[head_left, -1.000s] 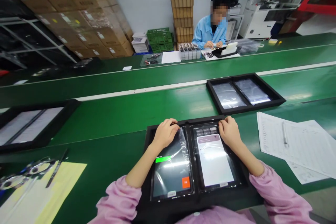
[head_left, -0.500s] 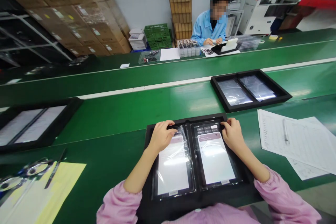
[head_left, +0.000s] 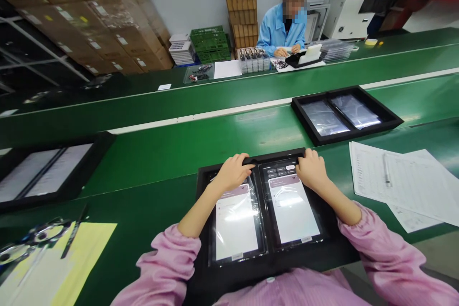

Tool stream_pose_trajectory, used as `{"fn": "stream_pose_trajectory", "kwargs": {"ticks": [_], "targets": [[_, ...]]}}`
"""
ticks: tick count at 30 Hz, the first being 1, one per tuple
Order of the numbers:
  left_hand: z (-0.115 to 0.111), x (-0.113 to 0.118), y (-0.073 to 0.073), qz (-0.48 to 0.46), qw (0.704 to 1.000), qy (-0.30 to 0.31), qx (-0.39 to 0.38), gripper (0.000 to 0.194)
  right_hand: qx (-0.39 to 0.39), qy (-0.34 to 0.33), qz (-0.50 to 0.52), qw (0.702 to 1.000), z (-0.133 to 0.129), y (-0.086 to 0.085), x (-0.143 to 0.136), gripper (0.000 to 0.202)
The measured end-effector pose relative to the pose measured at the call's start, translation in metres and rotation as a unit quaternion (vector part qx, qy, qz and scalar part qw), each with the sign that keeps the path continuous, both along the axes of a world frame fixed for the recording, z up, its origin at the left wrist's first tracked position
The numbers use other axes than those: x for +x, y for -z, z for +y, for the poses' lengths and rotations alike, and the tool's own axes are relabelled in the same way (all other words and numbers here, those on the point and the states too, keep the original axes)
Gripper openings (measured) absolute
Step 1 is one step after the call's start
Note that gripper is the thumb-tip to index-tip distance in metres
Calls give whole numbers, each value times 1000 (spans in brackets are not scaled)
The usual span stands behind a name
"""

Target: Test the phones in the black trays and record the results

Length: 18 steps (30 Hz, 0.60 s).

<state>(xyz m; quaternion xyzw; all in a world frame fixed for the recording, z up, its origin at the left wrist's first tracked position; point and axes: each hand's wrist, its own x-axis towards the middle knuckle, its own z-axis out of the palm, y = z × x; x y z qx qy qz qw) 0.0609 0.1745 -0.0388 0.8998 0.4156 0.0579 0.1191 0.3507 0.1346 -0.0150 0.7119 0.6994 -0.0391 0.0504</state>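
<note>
Close to my body lies a black foam tray (head_left: 287, 260) holding two lit screens side by side. Clear film covers the left screen (head_left: 236, 224) and the right screen (head_left: 294, 210). My left hand (head_left: 233, 172) rests over the top of the left screen, fingers bent at the tray's far rim near the middle divider. At the far right corner, my right hand (head_left: 311, 168) has its fingers curled on the rim beside the right screen. Both hands touch the tray; whether film is pinched in the fingertips is hidden.
Another black tray (head_left: 390, 123) lies beyond on the green conveyor, a third (head_left: 103, 146) at the left. Papers (head_left: 412, 186) with a pen are at right; yellow paper (head_left: 93, 253) and cables at left. Across the line sits a person in blue (head_left: 267, 26).
My left hand has moved right, from the left screen's top toward the middle divider. My right hand has shifted slightly up and left along the rim. The view has tilted a little.
</note>
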Motion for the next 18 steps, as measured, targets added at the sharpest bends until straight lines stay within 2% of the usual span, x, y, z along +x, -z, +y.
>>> {"fn": "stream_pose_trajectory", "kwargs": {"ticks": [3,7,14,18], "targets": [[0,2,-1,13,1000,5,-8,45,-27,15,0,1000,7,-6,-9,30],[1,-6,-8,19,999,24,-23,45,-31,36,4,999,11,-4,-11,31],[7,-18,-19,-104,983,17,-153,49,-63,-12,42,997,17,-8,6,36],[7,-20,-11,-25,993,5,-112,47,-71,-20,50,996,15,-13,6,36]]}}
